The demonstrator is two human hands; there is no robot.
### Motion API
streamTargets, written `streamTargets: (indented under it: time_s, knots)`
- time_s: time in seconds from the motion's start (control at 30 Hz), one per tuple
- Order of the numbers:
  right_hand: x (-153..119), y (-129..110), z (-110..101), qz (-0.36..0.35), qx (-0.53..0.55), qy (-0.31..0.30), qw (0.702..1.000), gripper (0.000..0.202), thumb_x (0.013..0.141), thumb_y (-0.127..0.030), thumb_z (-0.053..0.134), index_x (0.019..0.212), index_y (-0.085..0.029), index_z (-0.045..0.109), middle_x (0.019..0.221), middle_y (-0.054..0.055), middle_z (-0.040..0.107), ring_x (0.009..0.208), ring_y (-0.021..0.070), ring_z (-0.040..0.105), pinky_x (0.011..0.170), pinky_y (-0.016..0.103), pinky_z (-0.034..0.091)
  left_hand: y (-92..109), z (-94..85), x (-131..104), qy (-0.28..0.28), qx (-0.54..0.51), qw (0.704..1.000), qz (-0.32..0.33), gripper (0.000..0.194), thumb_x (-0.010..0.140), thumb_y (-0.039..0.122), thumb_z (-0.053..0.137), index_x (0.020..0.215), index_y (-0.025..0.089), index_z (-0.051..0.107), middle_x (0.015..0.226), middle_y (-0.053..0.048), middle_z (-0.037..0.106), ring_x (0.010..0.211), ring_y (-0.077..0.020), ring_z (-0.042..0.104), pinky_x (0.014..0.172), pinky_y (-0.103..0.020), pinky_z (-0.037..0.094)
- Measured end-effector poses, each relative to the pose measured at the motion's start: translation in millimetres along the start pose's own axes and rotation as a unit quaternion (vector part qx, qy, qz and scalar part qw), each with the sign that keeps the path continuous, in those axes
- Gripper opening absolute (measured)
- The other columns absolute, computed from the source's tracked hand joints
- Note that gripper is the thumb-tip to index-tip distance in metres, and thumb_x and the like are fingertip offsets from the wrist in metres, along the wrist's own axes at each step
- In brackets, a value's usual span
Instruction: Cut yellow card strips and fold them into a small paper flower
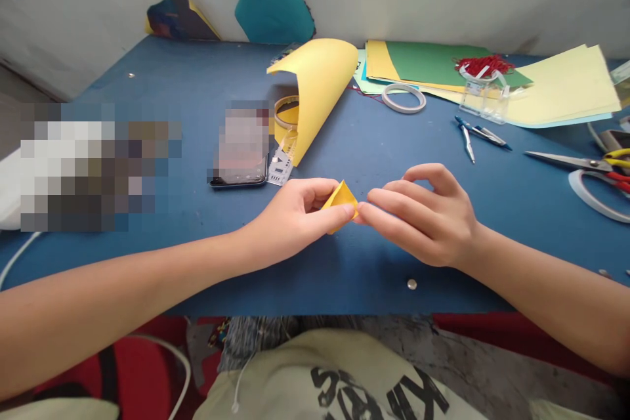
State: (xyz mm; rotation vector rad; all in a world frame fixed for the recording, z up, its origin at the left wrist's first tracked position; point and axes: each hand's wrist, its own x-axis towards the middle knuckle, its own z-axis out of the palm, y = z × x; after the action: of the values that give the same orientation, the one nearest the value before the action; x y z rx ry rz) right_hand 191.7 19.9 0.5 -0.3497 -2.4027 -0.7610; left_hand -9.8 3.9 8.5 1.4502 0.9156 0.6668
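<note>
"Where's the paper (pixel 343 194)?"
"Mid-frame — held in the left hand (pixel 294 215), between thumb and fingers, peak above the thumb."
"And the right hand (pixel 432 218)?"
"Fingertips at the paper's right edge — whether pinching, I can't tell."

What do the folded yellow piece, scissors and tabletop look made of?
Folded yellow piece: matte paper or thin card, given its crisp edges. Scissors: metal blades, by their sheen; red and yellow handles, likely plastic from their colour. Tabletop: smooth, softly shiny blue, perhaps paint or laminate.
</note>
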Motion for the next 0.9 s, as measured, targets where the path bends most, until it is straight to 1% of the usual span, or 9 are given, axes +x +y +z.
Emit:
streamTargets:
  time_s: [0.1, 0.17, 0.33, 0.43, 0.67, 0.8, 0.9]
  knots:
    - [0.3, -0.8, 0.5, -0.004, 0.011, -0.002, 1.0, 0.007, 0.085, -0.016, 0.06, 0.086, -0.018, 0.054, 0.073, -0.002, 0.065, 0.063, 0.0096, 0.057, 0.069, 0.03, 0.042, -0.4, 0.4, 1.1, 0.001, -0.007, 1.0, 0.011, 0.014, 0.084, 0.024, 0.054, 0.073, 0.016, 0.055, 0.061, 0.005, 0.049, 0.057, -0.0066, 0.045, 0.048, -0.017, 0.033]
    - [0.4, -2.2, 1.5, 0.009, 0.025, -0.006, 1.0, 0.008, 0.084, -0.016, 0.061, 0.086, -0.018, 0.053, 0.073, -0.002, 0.066, 0.063, 0.0095, 0.057, 0.07, 0.03, 0.042, -1.6, 0.6, 2.0, 0.006, -0.015, 1.0, 0.019, 0.01, 0.083, 0.023, 0.055, 0.076, 0.016, 0.056, 0.063, 0.005, 0.051, 0.058, -0.0065, 0.046, 0.048, -0.016, 0.034]
    - [-2.2, -5.4, 6.2, 0.106, 0.115, -0.01, 0.988, 0.008, 0.086, -0.017, 0.06, 0.09, -0.018, 0.052, 0.077, 0.0, 0.067, 0.061, 0.0083, 0.057, 0.069, 0.03, 0.042, -4.0, -0.6, 2.9, 0.009, -0.046, 0.999, 0.021, 0.008, 0.081, 0.019, 0.059, 0.074, 0.015, 0.055, 0.066, 0.005, 0.053, 0.06, -0.006, 0.049, 0.049, -0.015, 0.036]
    - [-4.7, -6.0, 8.5, 0.139, 0.163, 0.002, 0.977, 0.012, 0.085, -0.016, 0.061, 0.094, -0.018, 0.054, 0.08, 0.002, 0.067, 0.067, 0.0095, 0.059, 0.068, 0.03, 0.042, -3.9, -2.0, 3.2, 0.01, -0.069, 0.997, 0.02, 0.008, 0.078, 0.017, 0.063, 0.074, 0.015, 0.057, 0.067, 0.005, 0.055, 0.059, -0.0056, 0.048, 0.049, -0.015, 0.036]
    - [0.0, -9.3, 8.5, 0.155, 0.206, 0.031, 0.966, 0.017, 0.082, -0.01, 0.062, 0.096, -0.017, 0.054, 0.081, 0.004, 0.067, 0.069, 0.0114, 0.06, 0.065, 0.03, 0.043, -3.3, -3.3, 2.9, 0.009, -0.102, 0.994, 0.031, 0.011, 0.077, 0.015, 0.065, 0.071, 0.015, 0.056, 0.066, 0.006, 0.054, 0.057, -0.0045, 0.045, 0.051, -0.015, 0.036]
    - [2.3, -11.3, 9.1, 0.148, 0.212, 0.031, 0.966, 0.02, 0.082, -0.007, 0.06, 0.098, -0.016, 0.052, 0.082, 0.004, 0.067, 0.071, 0.0116, 0.06, 0.066, 0.029, 0.043, -4.3, -4.9, 2.1, 0.005, -0.086, 0.996, 0.025, 0.013, 0.081, 0.021, 0.062, 0.072, 0.015, 0.055, 0.067, 0.005, 0.055, 0.06, -0.0054, 0.046, 0.053, -0.016, 0.037]
    - [1.6, -9.5, 9.4, 0.144, 0.22, 0.02, 0.965, 0.02, 0.084, -0.008, 0.058, 0.1, -0.018, 0.051, 0.086, 0.004, 0.067, 0.074, 0.0117, 0.06, 0.069, 0.03, 0.043, -4.2, -7.1, 3.2, -0.005, -0.092, 0.996, 0.015, 0.011, 0.085, 0.024, 0.057, 0.079, 0.015, 0.056, 0.07, 0.003, 0.055, 0.063, -0.0067, 0.048, 0.052, -0.017, 0.037]
